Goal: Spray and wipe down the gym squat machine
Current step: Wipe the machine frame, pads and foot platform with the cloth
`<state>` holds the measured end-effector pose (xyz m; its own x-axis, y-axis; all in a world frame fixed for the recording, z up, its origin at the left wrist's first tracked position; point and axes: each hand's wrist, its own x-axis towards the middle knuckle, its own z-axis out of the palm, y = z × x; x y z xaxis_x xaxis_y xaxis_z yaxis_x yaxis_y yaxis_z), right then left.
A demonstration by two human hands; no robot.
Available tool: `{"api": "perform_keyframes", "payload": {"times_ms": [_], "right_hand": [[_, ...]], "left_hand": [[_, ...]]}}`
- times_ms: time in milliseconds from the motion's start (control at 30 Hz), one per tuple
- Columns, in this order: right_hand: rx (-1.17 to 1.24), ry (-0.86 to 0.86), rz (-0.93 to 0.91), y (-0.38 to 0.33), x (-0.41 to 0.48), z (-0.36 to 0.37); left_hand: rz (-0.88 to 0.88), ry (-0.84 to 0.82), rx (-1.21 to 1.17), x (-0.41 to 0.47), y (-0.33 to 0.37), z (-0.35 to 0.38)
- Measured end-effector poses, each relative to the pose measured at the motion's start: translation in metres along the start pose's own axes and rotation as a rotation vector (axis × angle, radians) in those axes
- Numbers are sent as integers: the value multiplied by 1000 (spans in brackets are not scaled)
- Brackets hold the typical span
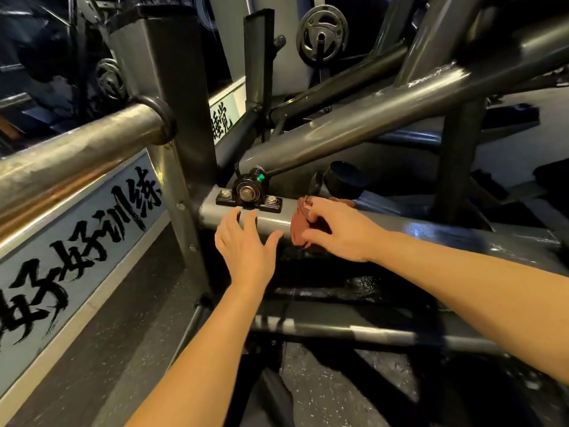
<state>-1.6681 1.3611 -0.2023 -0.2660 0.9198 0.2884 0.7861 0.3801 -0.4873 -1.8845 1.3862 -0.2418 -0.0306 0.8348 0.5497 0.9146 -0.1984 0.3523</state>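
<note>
Gripping a reddish-brown cloth in the right hand against the grey frame beam, left hand flat, fingers straight, below the bearing block.

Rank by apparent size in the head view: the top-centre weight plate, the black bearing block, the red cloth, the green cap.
1. Weight plate and bearing block: look alike; the plate is farther.
2. Red cloth, partly under the right hand.
3. Green cap.

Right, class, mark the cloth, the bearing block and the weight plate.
cloth (299, 224): head view, its exposed left fold.
bearing block (247, 193): head view, its round metal centre.
weight plate (305, 35): head view, its face left of the hub.
</note>
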Motion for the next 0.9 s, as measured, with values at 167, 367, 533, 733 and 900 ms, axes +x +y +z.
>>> {"api": "perform_keyframes", "payload": {"times_ms": [167,367,533,733,900], "right_hand": [[-307,-203,113,1,42,19],[-95,-341,239,11,95,8],[-40,-278,303,51,63,-5],[-122,-228,494,92,18,-29],[-217,-252,361,34,71,7]], "left_hand": [[-2,2,5,1,-3,4],[-2,-20,17,5,-7,1],[-4,-8,-10,4,-8,3],[-4,-25,-46,3,-7,7],[3,-41,-32,5,-8,4]]}}
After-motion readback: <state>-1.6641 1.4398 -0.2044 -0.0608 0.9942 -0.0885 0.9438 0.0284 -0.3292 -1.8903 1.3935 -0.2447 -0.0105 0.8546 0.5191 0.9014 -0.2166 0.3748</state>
